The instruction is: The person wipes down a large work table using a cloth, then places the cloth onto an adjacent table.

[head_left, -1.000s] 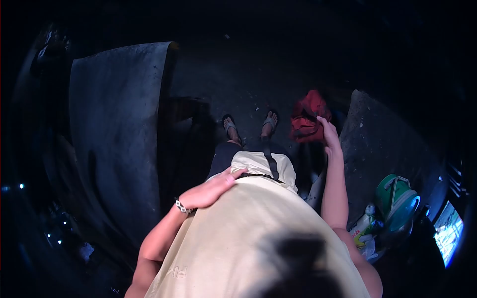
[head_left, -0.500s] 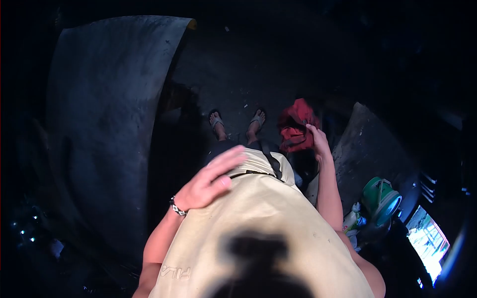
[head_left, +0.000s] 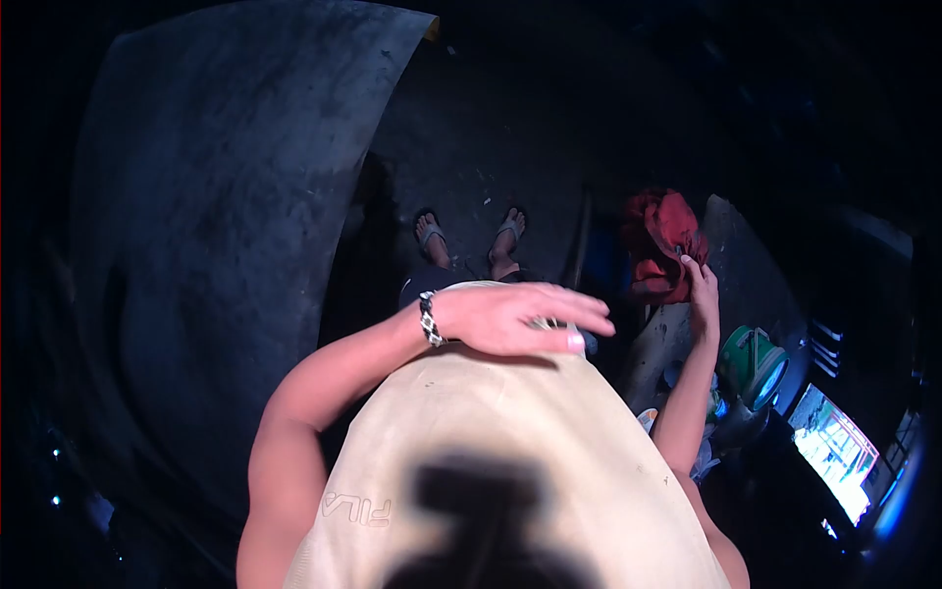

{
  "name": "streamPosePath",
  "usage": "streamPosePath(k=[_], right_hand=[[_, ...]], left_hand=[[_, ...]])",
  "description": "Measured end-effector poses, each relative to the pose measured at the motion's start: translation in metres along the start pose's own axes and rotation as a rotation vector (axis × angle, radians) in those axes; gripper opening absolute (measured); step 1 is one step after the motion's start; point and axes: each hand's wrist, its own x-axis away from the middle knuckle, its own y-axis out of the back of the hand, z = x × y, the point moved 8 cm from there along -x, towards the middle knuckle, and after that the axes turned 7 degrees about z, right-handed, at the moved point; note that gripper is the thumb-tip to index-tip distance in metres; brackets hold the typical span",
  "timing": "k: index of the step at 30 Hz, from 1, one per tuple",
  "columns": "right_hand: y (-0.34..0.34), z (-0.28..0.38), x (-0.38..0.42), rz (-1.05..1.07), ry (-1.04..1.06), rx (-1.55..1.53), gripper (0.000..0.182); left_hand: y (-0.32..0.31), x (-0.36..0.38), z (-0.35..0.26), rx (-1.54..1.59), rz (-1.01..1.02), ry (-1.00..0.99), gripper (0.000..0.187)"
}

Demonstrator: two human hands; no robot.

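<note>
My right hand [head_left: 701, 290] grips the edge of a crumpled red cloth bag [head_left: 657, 240], out to the right and away from my body. The bag hangs in folds, with dark parts along its side. My left hand [head_left: 510, 319], with a black and white bracelet [head_left: 430, 319] at the wrist, passes across the front of my beige shirt [head_left: 491, 412]. Its fingers are stretched out, with nothing in them.
A large grey panel [head_left: 216, 157] stands on the left. My sandalled feet [head_left: 430, 236] are on the dark floor. To the right are a slanted board [head_left: 741, 245], a green bucket [head_left: 746, 358] and a bright opening [head_left: 834, 452].
My right hand has carried the red cloth bag further right, toward the slanted board. My left hand has swung right across my waist. The black strap at the waist no longer shows.
</note>
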Motion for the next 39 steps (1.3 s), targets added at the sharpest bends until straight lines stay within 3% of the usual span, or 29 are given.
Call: streamPosePath(k=[3,5,6,7,9,11,12,13,14,16,18,19,21,23,25,27,32,33,34,35,36,39], right_hand=[[0.006,-0.006,0.02,-0.044,0.009,-0.102,0.042],[0.007,-0.015,0.03,-0.074,-0.003,-0.161,0.042],[0.004,-0.012,0.041,-0.086,-0.012,-0.186,0.041],[0.006,-0.019,0.045,-0.093,-0.019,-0.209,0.041],[0.01,-0.03,0.041,-0.1,-0.019,-0.252,0.041],[0.009,-0.041,0.039,-0.081,-0.03,-0.3,0.041],[0.007,-0.041,0.036,-0.098,-0.029,-0.307,0.041],[0.009,-0.04,0.033,-0.115,-0.028,-0.31,0.041],[0.01,-0.044,0.029,-0.114,-0.001,-0.331,0.041],[0.012,-0.049,0.02,-0.111,0.01,-0.393,0.041],[0.013,-0.051,0.008,-0.076,0.046,-0.472,0.042],[0.022,-0.051,-0.005,-0.08,0.053,-0.441,0.043],[0.027,-0.06,-0.023,-0.068,0.032,-0.388,0.044],[0.032,-0.052,-0.035,-0.054,0.053,-0.379,0.042],[0.031,-0.041,-0.03,-0.043,0.103,-0.35,0.041],[0.033,-0.044,-0.032,-0.025,0.112,-0.32,0.04],[0.066,0.004,0.013,-0.108,0.276,-0.173,0.036],[0.096,0.018,0.015,-0.139,0.329,-0.165,0.035],[0.128,0.029,0.027,-0.157,0.384,-0.201,0.035],[0.153,0.035,0.043,-0.161,0.434,-0.229,0.035],[0.177,0.043,0.061,-0.181,0.478,-0.266,0.034],[0.236,0.067,0.12,-0.371,0.598,-0.261,0.034]], left_hand=[[-0.041,0.014,0.053,-0.074,0.171,0.171,0.052],[-0.013,0.094,0.159,-0.341,0.057,0.663,0.055],[-0.006,0.152,0.206,-0.502,0.044,0.811,0.057],[0.007,0.188,0.208,-0.23,0.19,1.175,0.056],[0.033,0.217,0.195,-0.172,0.153,1.341,0.06],[0.055,0.161,0.078,0.011,-0.445,0.735,0.064],[0.054,0.128,0.012,0.089,-0.529,0.457,0.066],[0.042,0.095,-0.067,0.086,-0.436,0.167,0.067],[0.014,0.075,-0.123,-0.094,-0.14,-0.046,0.068],[-0.022,0.052,-0.12,-0.046,0.067,-0.217,0.074],[-0.044,0.041,-0.058,0.0,-0.013,-0.029,0.072],[-0.036,0.048,0.004,0.005,-0.194,0.243,0.067],[-0.026,0.074,0.116,-0.193,-0.152,0.729,0.06],[-0.006,0.076,0.177,-0.472,0.224,1.044,0.061],[0.002,0.01,0.117,-0.373,-0.028,0.668,0.06],[-0.038,-0.063,-0.012,-0.183,-0.035,0.223,0.058],[-0.111,-0.072,0.024,-0.094,0.419,0.209,0.053],[-0.082,-0.071,0.072,-0.225,0.358,0.38,0.051],[-0.057,-0.051,0.119,-0.158,0.162,0.672,0.049],[-0.04,-0.028,0.16,-0.241,0.187,0.86,0.049],[-0.026,0.006,0.193,-0.523,0.239,0.948,0.05],[-0.011,0.027,0.229,-0.186,0.097,1.222,0.06]])
